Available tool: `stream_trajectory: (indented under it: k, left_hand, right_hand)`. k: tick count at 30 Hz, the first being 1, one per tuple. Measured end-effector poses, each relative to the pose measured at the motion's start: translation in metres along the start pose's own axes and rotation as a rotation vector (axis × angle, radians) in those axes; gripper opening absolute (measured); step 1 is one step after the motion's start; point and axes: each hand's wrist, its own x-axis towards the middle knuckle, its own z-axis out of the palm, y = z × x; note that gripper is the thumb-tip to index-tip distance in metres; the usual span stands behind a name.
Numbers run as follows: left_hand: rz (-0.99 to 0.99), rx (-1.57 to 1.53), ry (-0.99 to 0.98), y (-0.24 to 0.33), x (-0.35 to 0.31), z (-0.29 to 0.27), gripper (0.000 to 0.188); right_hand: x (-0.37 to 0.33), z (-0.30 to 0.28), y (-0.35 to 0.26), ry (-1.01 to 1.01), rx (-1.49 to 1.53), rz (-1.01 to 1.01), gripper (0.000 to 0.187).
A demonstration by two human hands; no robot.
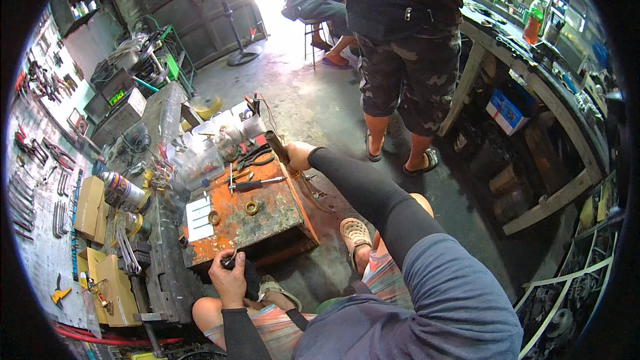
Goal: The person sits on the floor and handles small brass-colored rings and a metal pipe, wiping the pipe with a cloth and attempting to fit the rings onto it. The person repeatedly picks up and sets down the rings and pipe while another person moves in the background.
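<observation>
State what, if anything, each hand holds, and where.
Left hand: small dark object, held part unclear. Right hand: dark tube, apparently near its lower end.

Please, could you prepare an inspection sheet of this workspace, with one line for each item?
Surface: low, orange-painted table; top paint worn.
Job's things: dark cylindrical tube; small black object, kind unclear.
Clutter: two brass-coloured round rings, black-handled metal tool and white paper sheet, all on the table.
Hands: right hand grips the tube; left hand holds the black object.
Cables: red hose or cable at lower left.
Surroundings: standing person in camouflage shorts ahead; dark pedestal fan farther back.
</observation>
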Motion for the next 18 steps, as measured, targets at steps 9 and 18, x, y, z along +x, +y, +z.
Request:
stream_trajectory:
  k: [9, 18]
  left_hand:
    - [0.016, -0.005, -0.077, 0.002, 0.010, 0.023, 0.028]
    - [-0.018, -0.023, -0.121, 0.006, 0.013, 0.035, 0.026]
  right_hand:
    - [0.023, 0.019, 0.012, 0.051, 0.054, -0.053, 0.031]
    - [0.013, 0.011, 0.001, -0.006, 0.213, -0.041, 0.031]
